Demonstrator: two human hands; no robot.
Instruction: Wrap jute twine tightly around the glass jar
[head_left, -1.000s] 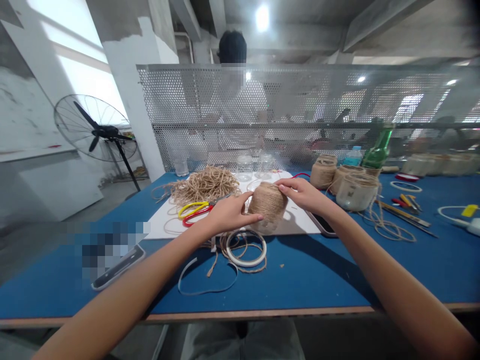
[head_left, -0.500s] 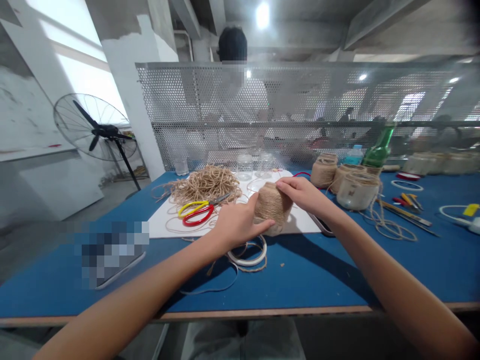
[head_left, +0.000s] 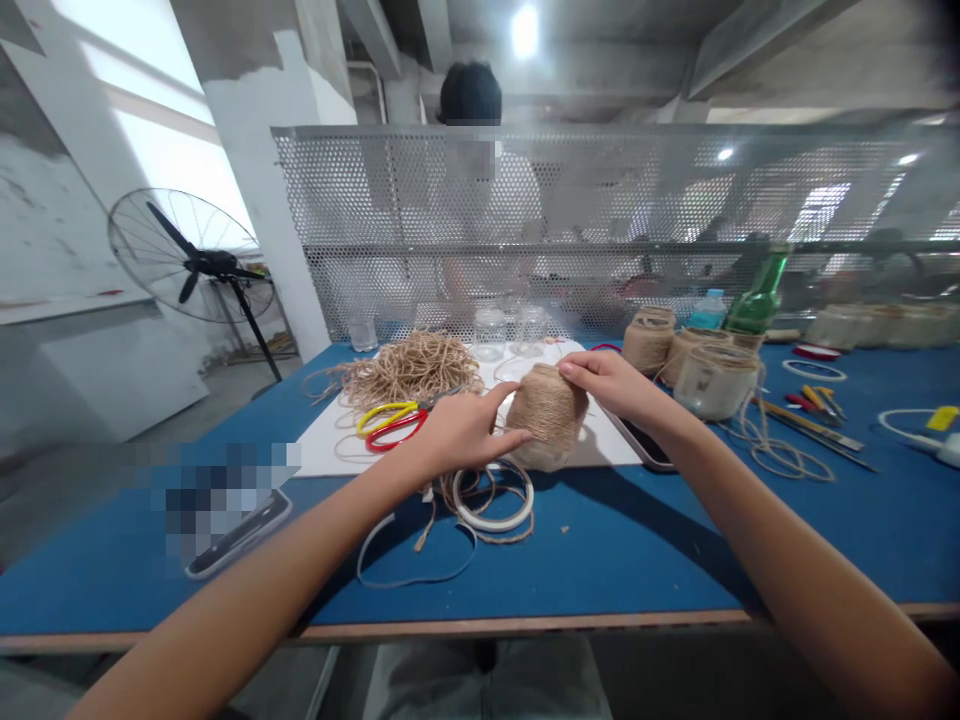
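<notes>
A jar wrapped in brown twine is tilted on the white sheet in the middle of the blue table. My left hand grips its left side, thumb and fingers pressed on the twine. From the right, my right hand holds the jar's upper rim with fingers curled over it. A roll of white tape with loose twine lies just in front of the jar.
Yellow and red scissors and a heap of twine lie left of the jar. Wrapped jars, a green bottle and tools stand at the right. A phone lies front left. A person sits behind the perforated screen.
My left hand shifted back along the jar's side, from cupping its lower front to pressing its left flank. The jar turned slightly between my hands.
</notes>
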